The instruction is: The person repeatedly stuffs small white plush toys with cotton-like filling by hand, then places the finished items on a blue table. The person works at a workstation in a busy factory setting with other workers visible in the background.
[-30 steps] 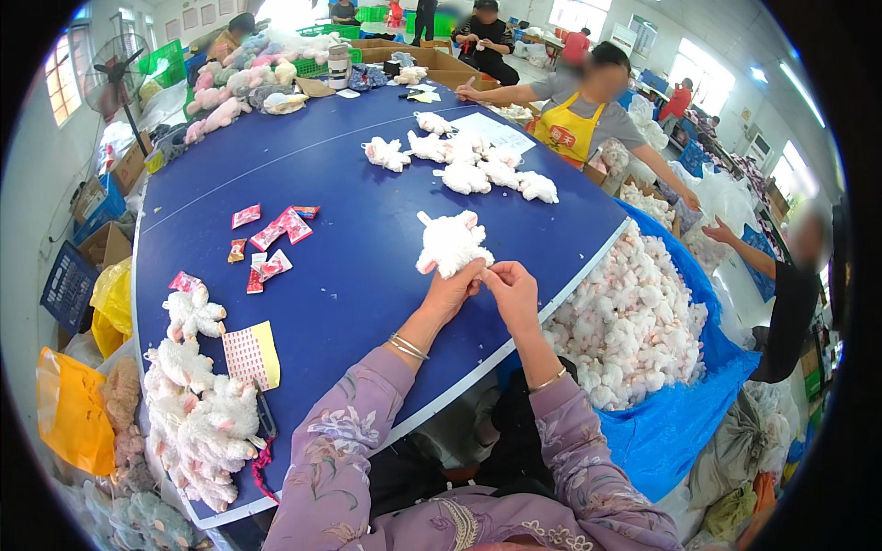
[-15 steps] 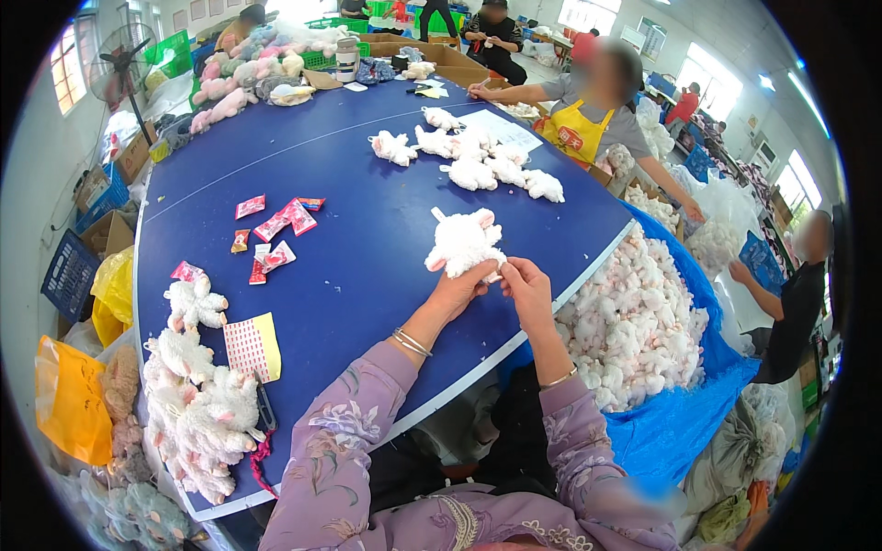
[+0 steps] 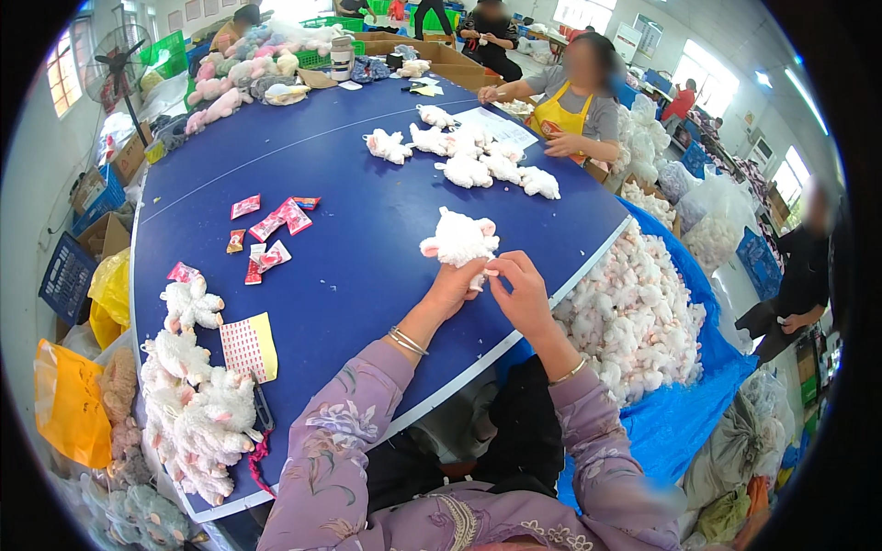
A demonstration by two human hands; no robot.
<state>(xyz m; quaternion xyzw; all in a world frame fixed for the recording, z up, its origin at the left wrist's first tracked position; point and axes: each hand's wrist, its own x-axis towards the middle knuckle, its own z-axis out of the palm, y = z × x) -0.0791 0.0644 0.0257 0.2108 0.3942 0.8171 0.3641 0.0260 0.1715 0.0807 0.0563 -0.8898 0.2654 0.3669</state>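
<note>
A small white plush lamb (image 3: 459, 237) with pink ears is held up over the near edge of the blue table. My left hand (image 3: 457, 285) is closed round its lower body. With thumb and fingers pinched together, my right hand (image 3: 520, 292) grips a small part at the toy's lower right side; the fingers cover exactly which part. On the table to the left lies a pile of finished-looking white plush toys (image 3: 197, 404), beside a sheet of red-marked labels (image 3: 248, 349) and a small cutter (image 3: 264, 406) with a pink cord.
Several wrapped sweets (image 3: 268, 225) lie left of centre on the blue table (image 3: 349, 312). More white plush toys (image 3: 469, 151) are spread farther back. A blue-lined heap of plush pieces (image 3: 634, 317) stands at my right. A co-worker in a yellow apron (image 3: 562, 112) is at the far right edge.
The plush lamb has turned a little in my hands, its ears now facing sideways. The apron-wearing co-worker has drawn an arm back from the bags. The person standing at right has lowered an arm.
</note>
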